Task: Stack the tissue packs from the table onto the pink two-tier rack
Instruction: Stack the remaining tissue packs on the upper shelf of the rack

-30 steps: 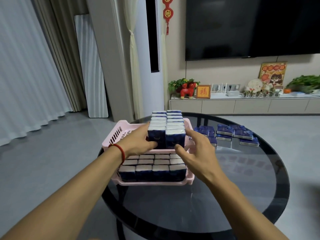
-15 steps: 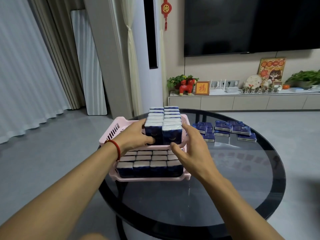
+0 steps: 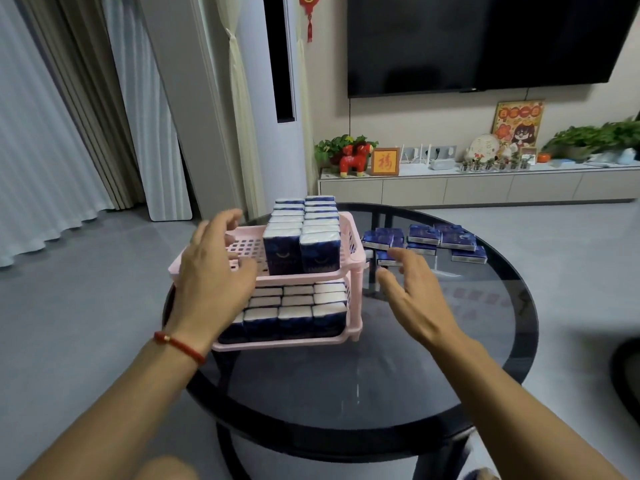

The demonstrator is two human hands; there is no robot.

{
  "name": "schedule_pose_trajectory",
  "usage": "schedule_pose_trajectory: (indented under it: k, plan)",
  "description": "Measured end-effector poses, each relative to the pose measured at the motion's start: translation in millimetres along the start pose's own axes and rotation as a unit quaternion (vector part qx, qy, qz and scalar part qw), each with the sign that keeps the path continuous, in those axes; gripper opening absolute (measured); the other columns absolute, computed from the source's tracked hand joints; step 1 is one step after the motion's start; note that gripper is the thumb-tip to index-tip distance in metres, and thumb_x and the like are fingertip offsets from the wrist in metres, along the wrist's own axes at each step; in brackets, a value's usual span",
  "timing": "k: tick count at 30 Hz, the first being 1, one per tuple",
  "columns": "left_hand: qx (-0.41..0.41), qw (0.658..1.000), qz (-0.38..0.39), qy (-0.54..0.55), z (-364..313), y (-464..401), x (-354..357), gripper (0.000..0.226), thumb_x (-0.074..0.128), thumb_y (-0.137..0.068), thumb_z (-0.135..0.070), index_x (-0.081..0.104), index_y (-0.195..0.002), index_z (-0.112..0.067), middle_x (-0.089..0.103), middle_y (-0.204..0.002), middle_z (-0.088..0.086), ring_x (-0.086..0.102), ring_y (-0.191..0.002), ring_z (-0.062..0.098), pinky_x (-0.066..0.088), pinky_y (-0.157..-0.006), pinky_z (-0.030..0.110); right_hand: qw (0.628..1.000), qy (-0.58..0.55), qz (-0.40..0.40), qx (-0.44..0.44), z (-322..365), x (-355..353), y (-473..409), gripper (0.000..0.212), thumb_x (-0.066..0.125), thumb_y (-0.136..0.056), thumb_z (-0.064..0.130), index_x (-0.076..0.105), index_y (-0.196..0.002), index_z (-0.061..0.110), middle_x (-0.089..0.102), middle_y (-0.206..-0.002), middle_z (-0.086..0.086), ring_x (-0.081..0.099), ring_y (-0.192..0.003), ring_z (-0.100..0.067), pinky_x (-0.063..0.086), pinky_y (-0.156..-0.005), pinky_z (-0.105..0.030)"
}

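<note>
Pink two-tier rack (image 3: 349, 237) in the middle of the frame, on the left part of a round dark glass table (image 3: 398, 368). Upper tier loaded on its right half with two rows of upright tissue packs (image 3: 301, 237), blue wrappers facing the camera, white tops showing; left half of that tier bare, grid floor visible. Lower tier packed across with upright tissue packs in rows (image 3: 294, 310).

Left hand (image 3: 214, 282) in front of the rack's left side, fingers spread and loosely bent, holding nothing; fingertips up near the rim of the upper tier, just left of the nearest upright pack, whether touching cannot be told. Red cord bracelet (image 3: 180, 346) at the wrist.

Right hand (image 3: 412, 292) right of the rack, above the tabletop, fingers straight and spread, empty; apart from the rack's right post. Loose tissue packs (image 3: 426, 240) lying flat on the table toward right of centre, just beyond the fingertips, the closest pack right by the index finger.

Dark television (image 3: 485, 39) at upper right, low cabinet (image 3: 478, 185) with ornaments beneath it.
</note>
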State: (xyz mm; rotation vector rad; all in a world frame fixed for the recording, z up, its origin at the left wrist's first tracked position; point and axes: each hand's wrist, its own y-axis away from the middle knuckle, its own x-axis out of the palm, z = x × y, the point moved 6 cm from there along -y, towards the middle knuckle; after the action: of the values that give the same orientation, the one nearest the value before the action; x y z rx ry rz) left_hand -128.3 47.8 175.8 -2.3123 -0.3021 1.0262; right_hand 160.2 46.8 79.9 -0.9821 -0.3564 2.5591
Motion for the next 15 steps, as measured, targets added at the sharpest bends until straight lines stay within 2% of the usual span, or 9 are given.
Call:
schedule_pose_trajectory:
  k: [1,2,3,5,8,10,12,15]
  plan:
    - [0.064,0.996,-0.066,-0.003,-13,18,-6,0.046,0.064,-0.085,0.004,0.059,-0.126,-0.016,0.059,-0.120,0.001,0.059,-0.108,0.019,0.055,-0.091,0.039,0.999,0.037,0.010,0.021,-15,0,-1,0.053,0.044,-0.095,0.049,0.045,-0.140,0.021,0.050,-0.141,-0.005,0.049,-0.125,-0.019,0.043,-0.106,-0.042]
    - [0.116,0.989,-0.093,0.013,-27,37,-5,0.036,0.061,-0.083,0.009,0.063,-0.112,-0.012,0.061,-0.110,0.001,0.059,-0.103,0.019,0.052,-0.091,0.035,0.996,0.076,0.022,0.044,-32,-1,-1,0.050,0.046,-0.097,0.044,0.045,-0.140,0.018,0.050,-0.142,-0.008,0.049,-0.126,-0.022,0.043,-0.105,-0.042]
    - [0.158,0.983,-0.082,0.036,-39,54,5,0.030,0.059,-0.080,0.011,0.065,-0.102,-0.010,0.061,-0.104,0.001,0.059,-0.100,0.018,0.050,-0.091,0.030,0.991,0.110,0.038,0.066,-50,-2,-2,0.050,0.049,-0.098,0.039,0.045,-0.142,0.015,0.049,-0.144,-0.011,0.049,-0.127,-0.025,0.042,-0.106,-0.042]
    - [0.211,0.974,0.016,0.082,-60,81,42,0.026,0.059,-0.077,0.010,0.066,-0.093,-0.010,0.059,-0.100,-0.001,0.059,-0.096,0.015,0.047,-0.089,0.022,0.980,0.158,0.075,0.097,-79,-5,-1,0.053,0.052,-0.098,0.035,0.043,-0.146,0.013,0.047,-0.148,-0.013,0.049,-0.130,-0.029,0.043,-0.108,-0.044]
    - [0.233,0.950,0.192,0.082,-70,106,117,0.029,0.061,-0.075,0.004,0.067,-0.096,-0.015,0.057,-0.103,-0.006,0.056,-0.101,0.012,0.047,-0.097,0.026,0.959,0.239,0.124,0.084,-102,0,-4,0.057,0.052,-0.097,0.039,0.040,-0.150,0.023,0.044,-0.153,-0.007,0.045,-0.134,-0.030,0.038,-0.110,-0.047]
    - [0.216,0.937,0.268,0.058,-62,113,160,0.030,0.058,-0.078,-0.006,0.067,-0.103,-0.020,0.055,-0.107,-0.009,0.053,-0.107,0.012,0.045,-0.104,0.032,0.947,0.282,0.145,0.054,-104,13,-14,0.058,0.050,-0.098,0.042,0.034,-0.153,0.033,0.039,-0.158,0.001,0.039,-0.139,-0.030,0.033,-0.110,-0.052]
    - [0.190,0.935,0.299,0.029,-51,116,187,0.030,0.056,-0.084,-0.015,0.066,-0.111,-0.023,0.055,-0.112,-0.010,0.051,-0.112,0.012,0.042,-0.108,0.036,0.943,0.289,0.163,0.023,-99,32,-31,0.060,0.048,-0.099,0.043,0.027,-0.155,0.038,0.030,-0.163,0.005,0.035,-0.142,-0.030,0.030,-0.110,-0.058]
    - [0.167,0.944,0.283,0.017,-42,118,202,0.031,0.053,-0.089,-0.024,0.065,-0.117,-0.022,0.058,-0.115,-0.010,0.051,-0.114,0.011,0.043,-0.109,0.040,0.938,0.290,0.185,-0.032,-93,63,-64,0.063,0.046,-0.100,0.038,0.020,-0.158,0.038,0.016,-0.168,0.006,0.031,-0.146,-0.029,0.029,-0.111,-0.061]
